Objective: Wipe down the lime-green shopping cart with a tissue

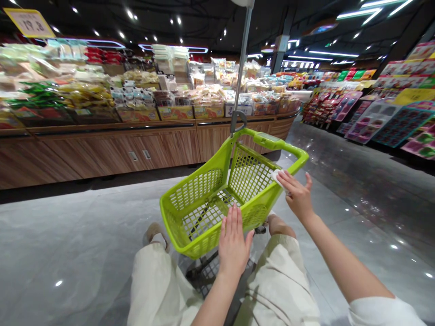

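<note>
A small green shopping cart (195, 192) with lattice walls stands on the floor in front of me, between my legs. My left hand (234, 242) lies with fingers stretched out against the near side rim of its basket. My right hand (299, 194) presses a white wipe (278, 175) onto the rim near the handle end; the fingers are bent over the wipe. The cart's curved handle (292, 149) rises just beyond that hand. A grey pole (242, 59) stands upright from the far corner of the cart. No goods show inside the basket.
A wooden display counter (163, 145) with packaged goods runs behind the cart. Further shelves of packets (370, 117) line the right side. A yellow-edged price sign (29, 22) hangs at the upper left. The floor (84, 253) is glossy grey tile.
</note>
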Tool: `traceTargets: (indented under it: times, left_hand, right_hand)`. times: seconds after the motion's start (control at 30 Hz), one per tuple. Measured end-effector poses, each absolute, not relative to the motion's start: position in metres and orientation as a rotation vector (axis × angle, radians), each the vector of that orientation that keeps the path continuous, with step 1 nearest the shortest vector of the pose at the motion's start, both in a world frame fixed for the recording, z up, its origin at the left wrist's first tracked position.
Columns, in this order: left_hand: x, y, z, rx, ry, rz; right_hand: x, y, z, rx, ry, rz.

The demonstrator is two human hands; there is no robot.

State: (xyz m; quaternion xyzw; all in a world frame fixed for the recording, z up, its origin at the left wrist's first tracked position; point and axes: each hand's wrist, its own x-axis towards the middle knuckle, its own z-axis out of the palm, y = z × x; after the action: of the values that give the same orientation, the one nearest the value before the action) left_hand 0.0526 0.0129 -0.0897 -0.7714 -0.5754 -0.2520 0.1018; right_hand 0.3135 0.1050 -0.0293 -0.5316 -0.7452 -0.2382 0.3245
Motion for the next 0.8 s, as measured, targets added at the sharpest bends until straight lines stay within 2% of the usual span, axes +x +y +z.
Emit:
traceTargets:
  times: [0.8]
  left_hand:
    - [0.071, 0.026, -0.089, -2.167, -1.831, -0.734]
  right_hand:
    - [0.271, 0.134, -0.047, -1.353, -1.931, -0.494]
